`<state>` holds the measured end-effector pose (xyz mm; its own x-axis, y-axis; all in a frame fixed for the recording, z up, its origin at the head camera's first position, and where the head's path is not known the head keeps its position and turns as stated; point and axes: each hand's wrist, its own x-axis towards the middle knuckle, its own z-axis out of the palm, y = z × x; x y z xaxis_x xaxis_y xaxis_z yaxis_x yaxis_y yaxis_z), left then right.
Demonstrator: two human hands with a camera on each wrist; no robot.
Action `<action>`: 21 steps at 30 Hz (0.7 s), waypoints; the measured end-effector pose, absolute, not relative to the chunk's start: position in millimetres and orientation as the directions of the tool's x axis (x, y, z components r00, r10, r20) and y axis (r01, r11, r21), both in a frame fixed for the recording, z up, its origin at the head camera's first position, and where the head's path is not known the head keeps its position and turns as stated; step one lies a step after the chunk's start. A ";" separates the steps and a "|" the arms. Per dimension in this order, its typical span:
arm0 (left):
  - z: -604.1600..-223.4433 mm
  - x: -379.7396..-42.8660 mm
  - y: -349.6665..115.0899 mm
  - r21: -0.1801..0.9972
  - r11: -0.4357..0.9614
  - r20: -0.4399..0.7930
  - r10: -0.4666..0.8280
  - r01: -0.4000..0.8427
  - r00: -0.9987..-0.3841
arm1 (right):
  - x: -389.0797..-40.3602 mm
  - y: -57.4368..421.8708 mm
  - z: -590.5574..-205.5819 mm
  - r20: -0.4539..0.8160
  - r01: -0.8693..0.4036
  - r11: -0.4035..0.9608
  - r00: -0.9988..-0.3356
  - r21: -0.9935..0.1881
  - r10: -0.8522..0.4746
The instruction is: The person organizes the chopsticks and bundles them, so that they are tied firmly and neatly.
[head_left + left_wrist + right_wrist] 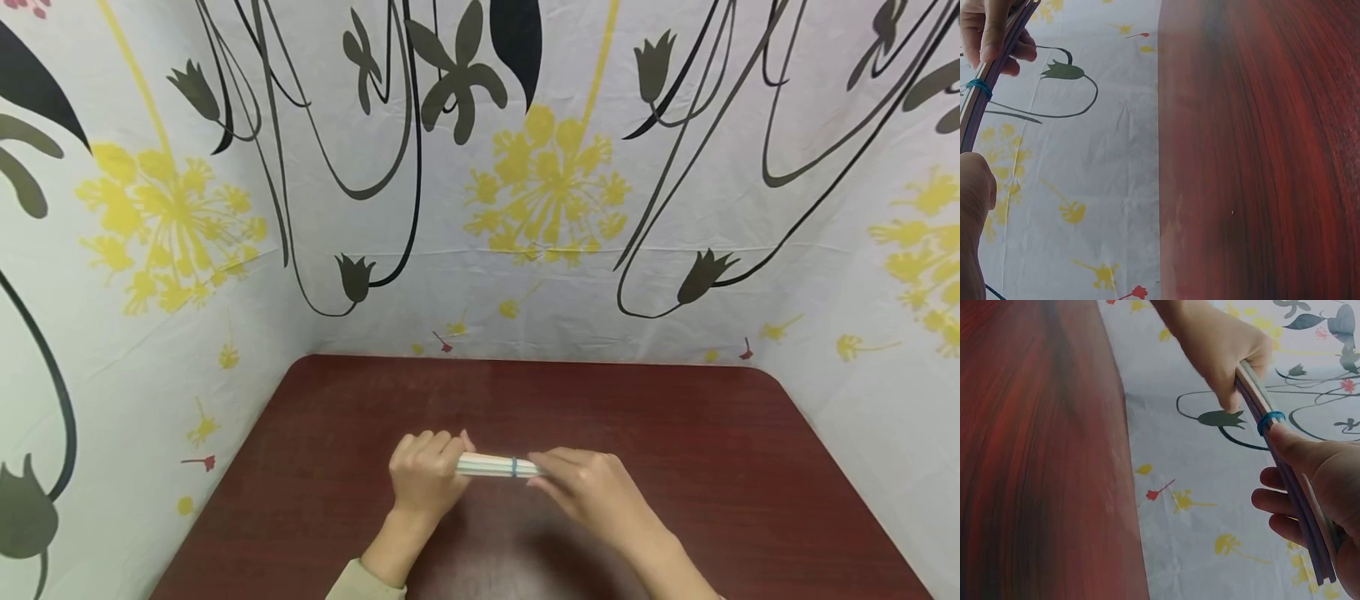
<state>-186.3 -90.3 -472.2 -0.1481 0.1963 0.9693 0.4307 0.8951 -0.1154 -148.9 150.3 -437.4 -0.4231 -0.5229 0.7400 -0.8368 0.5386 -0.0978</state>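
Observation:
A bundle of slim, straight sticks (486, 465), pale on one side and purple on another, is held level above the table in the head view. A blue rubber band (1270, 420) is wrapped around it. My left hand (426, 471) grips one end in a fist. Thumb and fingers of my right hand (592, 492) hold the other part, the thumb right at the band in the right wrist view. There the sticks' free ends stick out past the right palm. The left wrist view shows the band (980, 86) between both hands; the left fist hides its end.
Beneath the hands lies a dark red-brown wooden table (360, 408) with rounded far corners. White cloth (480, 300) printed with yellow, grey and red flowers hangs behind it and along both sides.

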 end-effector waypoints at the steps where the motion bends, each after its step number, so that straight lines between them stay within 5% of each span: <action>1: -472.5 -186.6 -91.1 -0.114 0.896 0.970 0.194 0.429 -0.147 | -149.6 151.5 -437.9 0.736 -0.833 0.547 -0.424 -0.087 -0.528; 7: -471.9 -187.8 -99.2 -0.093 0.906 0.971 0.175 0.412 -0.164 | -154.7 163.5 -442.0 0.719 -0.811 0.575 -0.461 -0.103 -0.520; 12: -471.4 -189.7 -107.9 -0.060 0.906 0.951 0.179 0.420 -0.251 | -159.2 177.0 -443.8 0.719 -0.818 0.526 -0.510 -0.234 -0.472; 17: -472.3 -193.6 -116.9 -0.064 0.867 0.894 0.269 0.494 -0.358 | -163.5 182.6 -444.9 0.708 -0.824 0.490 -0.524 -0.283 -0.473; 21: -471.8 -198.4 -125.1 -0.086 0.792 0.843 0.381 0.605 -0.379 | -167.2 184.3 -447.7 0.727 -0.843 0.456 -0.500 -0.286 -0.470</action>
<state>-198.4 -125.1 -471.8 -0.3790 0.3810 0.8433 0.6049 0.7917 -0.0858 -167.2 184.3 -447.7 -0.5005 -0.4696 0.7273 -0.8430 0.4558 -0.2858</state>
